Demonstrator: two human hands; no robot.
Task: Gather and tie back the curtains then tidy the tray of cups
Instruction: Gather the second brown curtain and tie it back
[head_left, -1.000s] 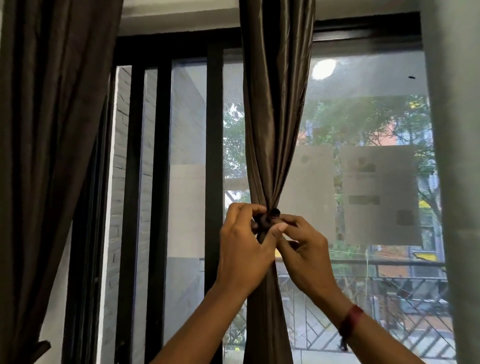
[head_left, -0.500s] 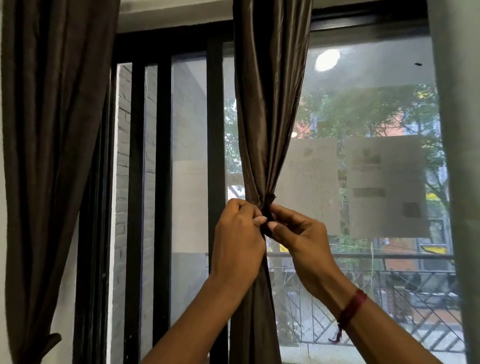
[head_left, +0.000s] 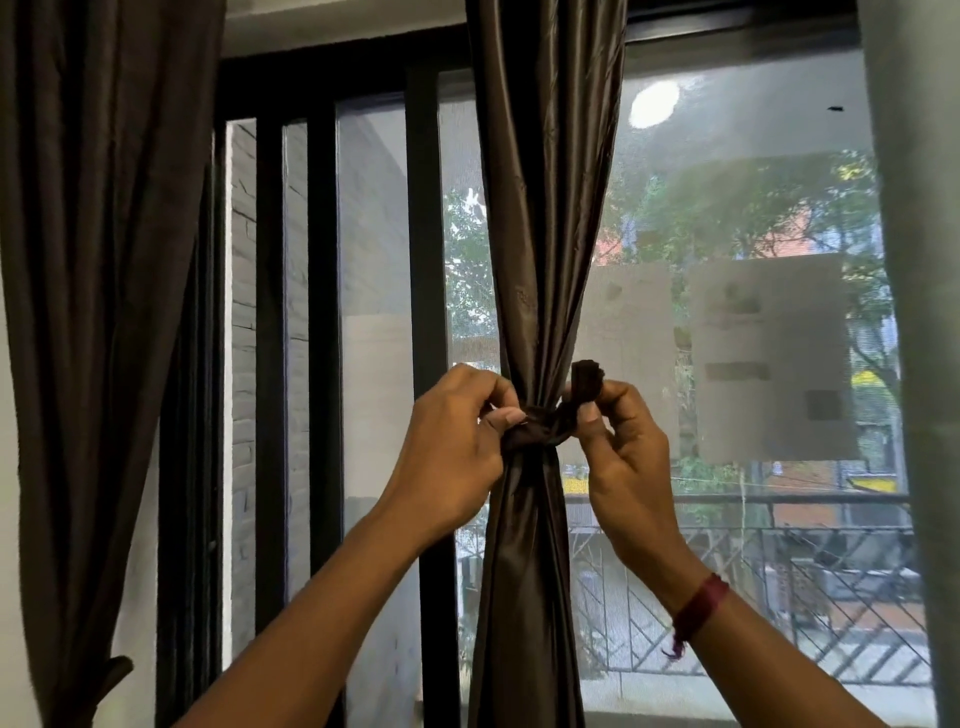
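Centre curtain (head_left: 545, 234): hangs in front of the window, long axis vertical; gathered to a narrow waist at mid-height, flaring wider above and below.
Tie band (head_left: 535, 428): dark strip wrapped around the waist, running crosswise to the curtain's length; free end (head_left: 587, 379) sticks up and to the right.
Left hand (head_left: 457, 452): on the curtain's left edge, thumb and fingers pinching the band at the wrap.
Right hand (head_left: 623, 447): just right of the curtain, fingers pinching the band's free end, apart from the curtain body.
Red thread (head_left: 698, 610): around the right wrist.
Left curtain (head_left: 98, 312): hanging straight at the left frame edge, well apart from the centre one.
Window bars (head_left: 426, 260): dark verticals behind and left of the centre curtain.
Open room: bare pane (head_left: 753, 208) to the right of the waist up to a pale vertical edge (head_left: 914, 312); narrower glass gap on the left between curtain and nearest bar.
Tray of cups: out of view.
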